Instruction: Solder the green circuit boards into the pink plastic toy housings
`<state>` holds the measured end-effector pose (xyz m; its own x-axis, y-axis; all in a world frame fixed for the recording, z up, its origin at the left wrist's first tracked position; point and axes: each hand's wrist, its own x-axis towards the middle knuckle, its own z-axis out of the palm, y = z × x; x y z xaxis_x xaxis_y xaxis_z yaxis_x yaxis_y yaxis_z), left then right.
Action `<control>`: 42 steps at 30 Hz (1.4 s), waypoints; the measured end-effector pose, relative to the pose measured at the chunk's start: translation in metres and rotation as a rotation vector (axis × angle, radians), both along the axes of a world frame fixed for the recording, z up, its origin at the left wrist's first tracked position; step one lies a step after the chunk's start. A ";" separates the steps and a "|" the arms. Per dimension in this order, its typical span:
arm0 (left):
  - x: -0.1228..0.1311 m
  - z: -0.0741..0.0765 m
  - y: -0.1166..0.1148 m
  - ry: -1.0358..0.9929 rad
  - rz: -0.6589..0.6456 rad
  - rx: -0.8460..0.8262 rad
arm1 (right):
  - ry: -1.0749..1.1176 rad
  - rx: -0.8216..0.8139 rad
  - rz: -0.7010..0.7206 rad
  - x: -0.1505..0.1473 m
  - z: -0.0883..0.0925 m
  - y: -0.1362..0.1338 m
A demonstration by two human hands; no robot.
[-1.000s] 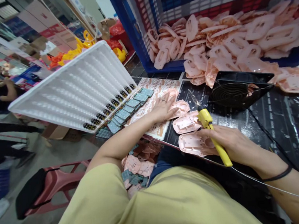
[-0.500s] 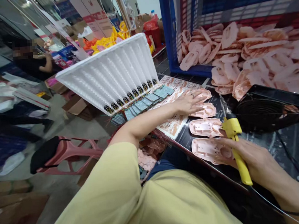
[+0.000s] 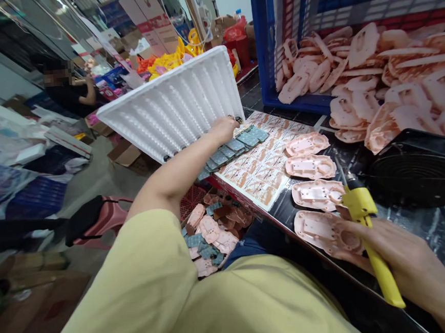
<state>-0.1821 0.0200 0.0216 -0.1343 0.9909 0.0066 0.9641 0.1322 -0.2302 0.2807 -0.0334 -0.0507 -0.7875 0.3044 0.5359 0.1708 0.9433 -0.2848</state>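
Observation:
My right hand (image 3: 402, 247) is wrapped round a yellow hot glue gun (image 3: 360, 203), whose metal nozzle points away from me. Its fingers lie beside the nearest pink plastic shell half (image 3: 312, 227). Several such shells sit in a column, hollow side up. At the foot of a white foam tray (image 3: 179, 106), my left hand (image 3: 225, 129) has its fingers bunched on a small black round part (image 3: 238, 119). The fingertips are partly hidden. Green circuit boards (image 3: 236, 145) lie in an overlapping row just below that hand, and my forearm covers most of the other black parts.
A blue crate (image 3: 267, 81) heaped with pink shells stands at the back right. A black fan-like unit (image 3: 411, 172) is right of the glue gun. Below the table edge, a red basket (image 3: 190, 200) holds shells and boards. Another person (image 3: 68, 91) sits at far left.
My left hand has gone from the far pink shells leftward to the row of black parts by the foam tray. My right hand keeps the glue gun; the view has shifted slightly.

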 end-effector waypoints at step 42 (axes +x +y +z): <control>-0.037 -0.021 0.017 -1.756 0.203 0.855 | 0.061 0.133 -0.195 0.007 -0.019 0.015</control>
